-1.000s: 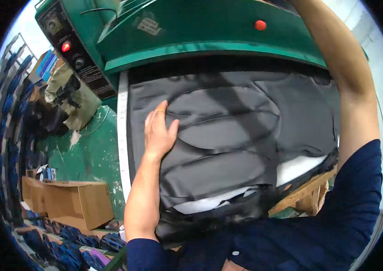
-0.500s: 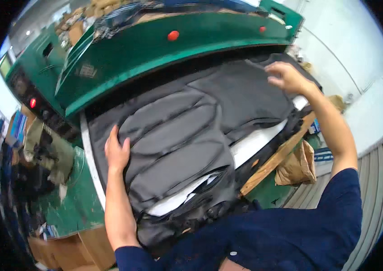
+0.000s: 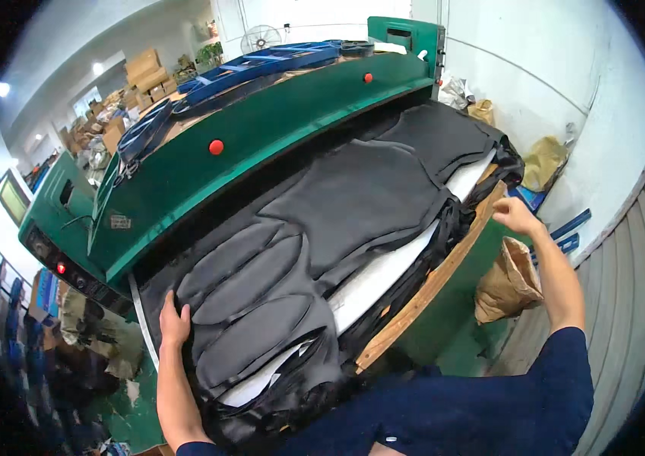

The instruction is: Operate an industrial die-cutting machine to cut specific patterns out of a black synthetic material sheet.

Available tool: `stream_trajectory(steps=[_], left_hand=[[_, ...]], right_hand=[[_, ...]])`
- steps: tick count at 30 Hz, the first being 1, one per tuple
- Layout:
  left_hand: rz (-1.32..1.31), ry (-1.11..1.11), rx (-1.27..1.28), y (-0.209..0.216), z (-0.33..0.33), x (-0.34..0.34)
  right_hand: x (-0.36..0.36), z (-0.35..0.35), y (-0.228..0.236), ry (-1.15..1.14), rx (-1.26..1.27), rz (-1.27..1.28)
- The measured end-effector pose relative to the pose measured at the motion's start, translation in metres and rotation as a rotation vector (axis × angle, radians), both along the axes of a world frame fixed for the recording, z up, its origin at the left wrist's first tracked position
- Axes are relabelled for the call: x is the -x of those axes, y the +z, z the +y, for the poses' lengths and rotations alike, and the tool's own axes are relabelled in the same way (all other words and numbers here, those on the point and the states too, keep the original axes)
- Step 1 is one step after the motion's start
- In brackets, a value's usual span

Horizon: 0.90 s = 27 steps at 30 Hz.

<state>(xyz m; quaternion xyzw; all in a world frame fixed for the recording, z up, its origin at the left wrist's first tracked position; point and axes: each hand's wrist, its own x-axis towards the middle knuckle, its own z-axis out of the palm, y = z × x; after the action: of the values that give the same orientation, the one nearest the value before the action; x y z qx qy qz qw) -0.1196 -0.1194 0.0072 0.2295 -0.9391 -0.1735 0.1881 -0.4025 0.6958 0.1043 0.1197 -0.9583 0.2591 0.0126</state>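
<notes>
The left hand (image 3: 175, 321) is spread, thumb apart from fingers, at the near left edge of the black sheet (image 3: 360, 197). This sheet extends rightward from that hand, in front of the green machine (image 3: 284, 118). The right hand (image 3: 516, 216) has curled fingers; whether it holds something, one cannot tell. Just beside it ends a wooden board (image 3: 435, 281); below it stands a paper sack (image 3: 508, 285).

The dark sheets (image 3: 364, 201) look matt and smooth; the green machine (image 3: 277, 114) is painted metal with a slight gloss; the plank (image 3: 432, 285) is bare wood, the bag (image 3: 506, 287) crinkled paper.
</notes>
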Motion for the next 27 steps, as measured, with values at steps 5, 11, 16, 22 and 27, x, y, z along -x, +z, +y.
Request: stream_trajectory(steps=[5,11,16,22,27], left_hand=[[-0.198,0.233,0.038,0.026,0.021,0.010],[0.096,0.231,0.052,0.023,0.121,0.017],[0.161,0.032,0.131,0.044,0.289,0.052],[0.202,-0.150,0.208,0.044,0.395,0.053],[0.327,-0.263,0.099,0.015,0.444,0.056]], right_hand=[[0.062,-0.018,-0.005,0.183,0.187,0.006],[0.114,-0.037,-0.011,0.436,0.257,0.017],[0.140,-0.030,-0.007,0.465,0.344,-0.074],[0.156,-0.045,-0.037,0.539,0.454,-0.041],[0.140,-0.034,-0.026,0.519,0.427,0.036]])
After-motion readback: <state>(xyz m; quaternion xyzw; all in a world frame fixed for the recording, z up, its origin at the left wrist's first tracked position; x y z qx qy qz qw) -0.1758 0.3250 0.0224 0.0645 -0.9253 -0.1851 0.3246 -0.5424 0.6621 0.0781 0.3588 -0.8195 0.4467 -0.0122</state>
